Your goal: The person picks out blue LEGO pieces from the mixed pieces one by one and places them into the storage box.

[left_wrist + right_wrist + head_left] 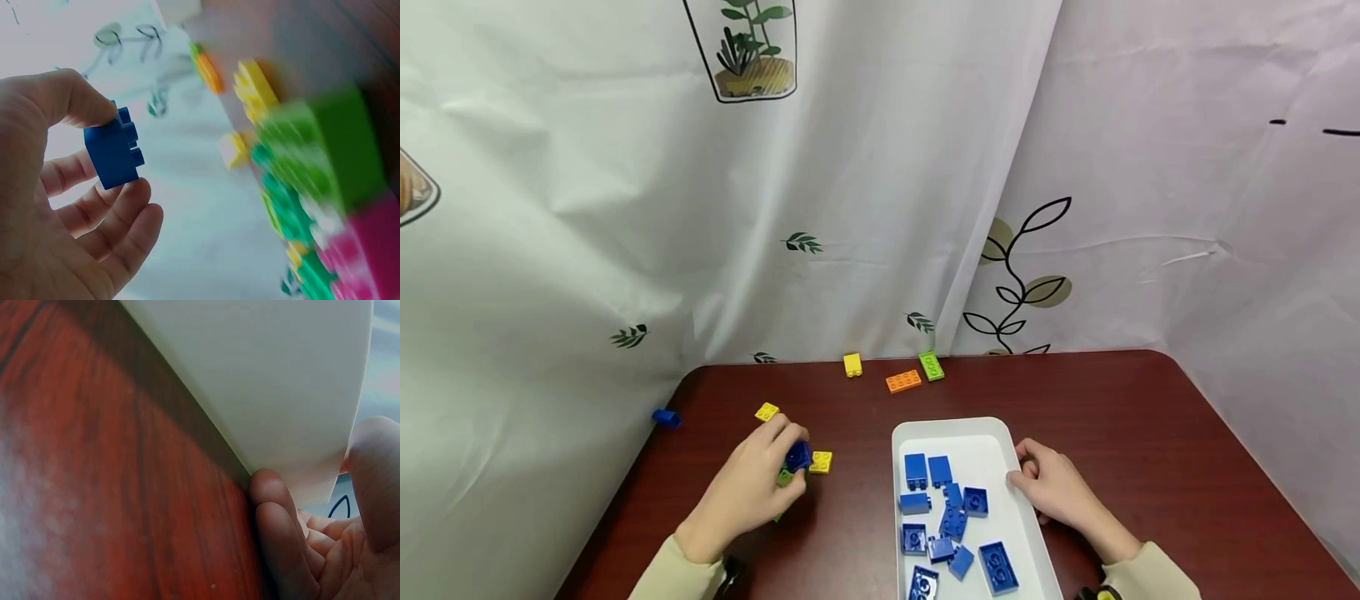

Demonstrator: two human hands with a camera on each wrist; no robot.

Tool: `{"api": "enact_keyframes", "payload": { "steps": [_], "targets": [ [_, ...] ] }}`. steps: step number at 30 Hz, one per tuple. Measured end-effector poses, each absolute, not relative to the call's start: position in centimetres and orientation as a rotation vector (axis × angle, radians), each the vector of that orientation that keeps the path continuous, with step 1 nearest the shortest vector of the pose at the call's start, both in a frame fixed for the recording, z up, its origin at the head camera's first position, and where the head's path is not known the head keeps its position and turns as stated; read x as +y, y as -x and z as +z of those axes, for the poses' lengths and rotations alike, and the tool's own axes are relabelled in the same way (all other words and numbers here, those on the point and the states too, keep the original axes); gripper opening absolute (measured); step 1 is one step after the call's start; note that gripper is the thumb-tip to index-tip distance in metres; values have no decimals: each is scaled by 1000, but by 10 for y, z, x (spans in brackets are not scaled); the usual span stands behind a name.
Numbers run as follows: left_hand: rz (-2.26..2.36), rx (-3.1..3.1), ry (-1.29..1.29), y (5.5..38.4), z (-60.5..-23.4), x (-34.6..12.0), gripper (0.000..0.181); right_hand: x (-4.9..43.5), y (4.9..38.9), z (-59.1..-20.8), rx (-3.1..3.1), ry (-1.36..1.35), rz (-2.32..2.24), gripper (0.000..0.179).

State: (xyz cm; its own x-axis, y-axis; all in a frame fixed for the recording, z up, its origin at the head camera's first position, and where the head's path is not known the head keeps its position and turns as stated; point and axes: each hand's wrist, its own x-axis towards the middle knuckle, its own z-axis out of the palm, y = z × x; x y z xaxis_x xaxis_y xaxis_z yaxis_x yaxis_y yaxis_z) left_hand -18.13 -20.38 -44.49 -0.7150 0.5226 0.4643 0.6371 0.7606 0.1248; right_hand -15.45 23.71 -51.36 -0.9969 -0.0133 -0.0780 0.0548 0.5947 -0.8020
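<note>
My left hand (pixel 755 481) pinches a blue toy brick (pixel 112 153) between thumb and fingers, studs facing away from the palm in the left wrist view. Part of a green brick (pixel 785 477) shows beneath that hand, with yellow bricks (pixel 822 462) close by. A white tray (pixel 1011 492) holding several blue bricks (pixel 953 523) lies on the table to the right. My right hand (pixel 1051 490) grips the tray's right side: the thumb is at the rim, and fingertips (pixel 270 487) touch the outer wall in the right wrist view.
Toward the far table edge lie a yellow brick (pixel 852 365), an orange brick (pixel 903 382) and a light green brick (pixel 932 366). Another blue brick (pixel 667 417) is at the left edge. Behind the table hangs a pale printed curtain (pixel 865 167). Blurred green and pink bricks appear in the left wrist view.
</note>
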Motion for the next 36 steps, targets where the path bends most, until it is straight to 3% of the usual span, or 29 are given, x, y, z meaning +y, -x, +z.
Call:
{"api": "enact_keyframes", "payload": {
  "steps": [12, 36],
  "targets": [
    [-410, -2620, 1063, 161, -435, -133, 32, 237, 155, -514, 2737, -34, -1387, 16],
    [-160, -2566, 1642, 153, -453, -30, 30, 239, 157, -514, 2741, -4, -1362, 16]
  ]
}}
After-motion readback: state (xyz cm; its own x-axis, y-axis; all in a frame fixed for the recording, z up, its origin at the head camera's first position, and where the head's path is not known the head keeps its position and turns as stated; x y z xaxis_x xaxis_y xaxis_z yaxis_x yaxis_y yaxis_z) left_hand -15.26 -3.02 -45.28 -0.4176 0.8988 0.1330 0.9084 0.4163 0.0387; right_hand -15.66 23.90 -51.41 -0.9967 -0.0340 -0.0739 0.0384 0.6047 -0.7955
